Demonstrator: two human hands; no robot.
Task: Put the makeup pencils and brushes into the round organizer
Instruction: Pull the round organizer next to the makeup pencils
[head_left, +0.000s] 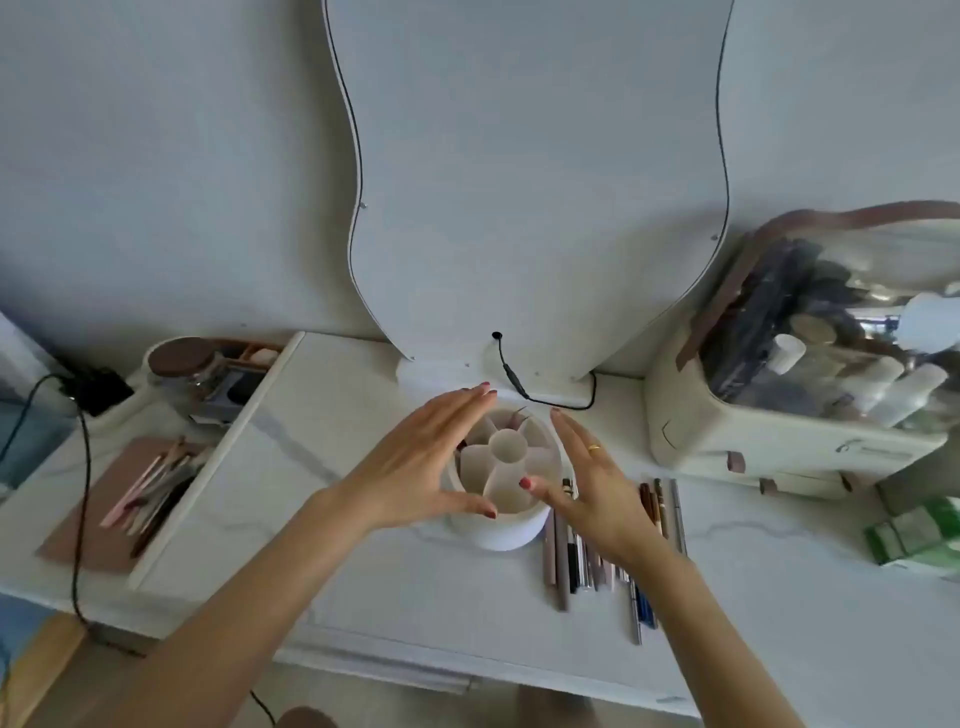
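My left hand (415, 462) and right hand (592, 483) flank the round organizer (498, 525), fingers straight and relaxed, gripping nothing; whether my palms actually touch its wall I can't tell. The organizer stands on the white table (363, 571), just in front of the mirror base, and a few dark pieces already show in its far compartments. I judge I'm settling it in place before loading. The makeup pencils (571, 561) lie in a row just right of it, partly under my right hand; the brushes (150, 483) sit well apart on the left tray. Next I need to pinch one pencil and stand it in a free compartment.
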